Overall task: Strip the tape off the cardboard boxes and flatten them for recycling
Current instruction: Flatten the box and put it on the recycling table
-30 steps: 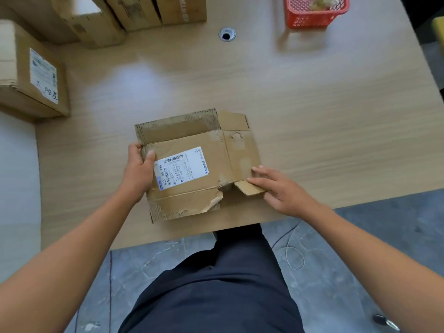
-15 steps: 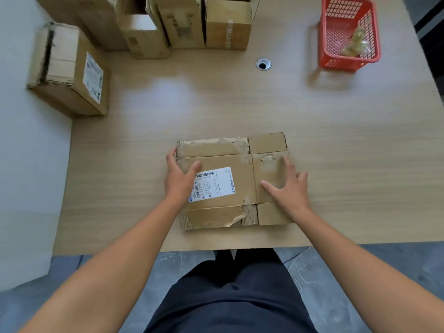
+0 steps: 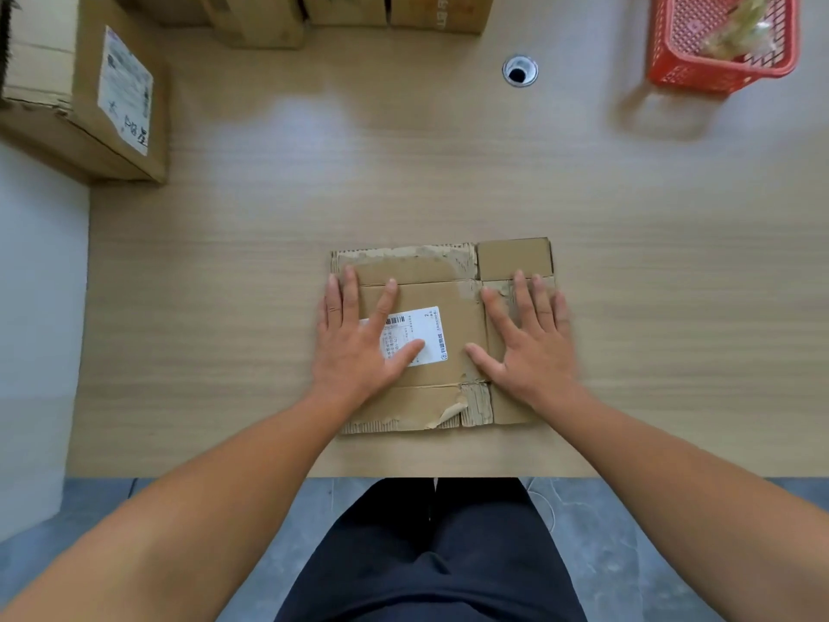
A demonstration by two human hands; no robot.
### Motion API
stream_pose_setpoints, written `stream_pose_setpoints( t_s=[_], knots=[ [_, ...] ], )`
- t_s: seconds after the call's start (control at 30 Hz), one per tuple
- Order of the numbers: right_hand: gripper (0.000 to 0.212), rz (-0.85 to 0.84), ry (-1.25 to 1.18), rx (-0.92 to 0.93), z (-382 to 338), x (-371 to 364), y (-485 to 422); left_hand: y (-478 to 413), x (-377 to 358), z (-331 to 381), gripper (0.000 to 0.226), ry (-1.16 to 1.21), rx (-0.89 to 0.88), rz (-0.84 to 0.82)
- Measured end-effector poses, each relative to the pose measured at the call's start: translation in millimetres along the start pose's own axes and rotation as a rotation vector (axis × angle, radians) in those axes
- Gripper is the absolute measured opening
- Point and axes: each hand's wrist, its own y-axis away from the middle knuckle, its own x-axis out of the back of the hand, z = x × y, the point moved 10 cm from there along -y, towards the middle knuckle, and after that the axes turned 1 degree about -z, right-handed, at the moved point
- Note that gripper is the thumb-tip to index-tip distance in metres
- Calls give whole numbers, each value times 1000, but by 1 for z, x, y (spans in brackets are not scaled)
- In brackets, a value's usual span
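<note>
So a second ago the flattened brown cardboard box with the white shipping label (image 3: 453, 298) was sitting a bit crooked, with the left hand (image 3: 359, 347) hooked round its left edge and the right hand (image 3: 529, 347) fiddling with a torn flap sticking up at the near right corner. Now that flap's down, the box is squared up with the table edge, and both hands are laid out flat on top of it, fingers straight and spread, palms pressing, gripping nothing. The left thumb is lying across the label and the right hand covers the narrower right-hand panel. The box sits on the pale wood-grain table (image 3: 448, 172), on the person's side of the small round cable hole (image 3: 519, 70) and a touch to its left. I'd say this one is basically flattened and just getting its last squash. The top skin is ripped along the far and near flaps, but the shot's soft enough that I can't tell if any tape is still stuck there. There's plenty left to do though: a big brown carton with a label (image 3: 85, 96) stands well left of the hole, more cardboard boxes (image 3: 345, 11) are lined up beyond and left of it, and a red plastic mesh basket (image 3: 717, 78) with something crinkly inside sits to its right.
</note>
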Motion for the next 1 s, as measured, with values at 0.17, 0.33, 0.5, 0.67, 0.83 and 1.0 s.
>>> stream_pose_setpoints(
  t_s=[0.17,0.33,0.5,0.67,0.83,1.0],
  knots=[
    [90,-66,-17,-29,-2,11,-2,-1,8,1,111,74,-33,-151],
    [108,-150,-145,-462,36,17,35,47,18,-41,129,295,480,-112],
    [100,-172,-436,-413,38,20,55,54,28,-24,104,554,475,-20],
    [111,-40,-853,-530,85,47,75,29,41,-7,109,932,402,-78],
    [66,94,-1112,-554,136,111,103,20,56,56,68,1403,426,-367],
    [45,279,-1163,-546,206,178,159,8,110,166,65,1419,230,-394]
  ],
)
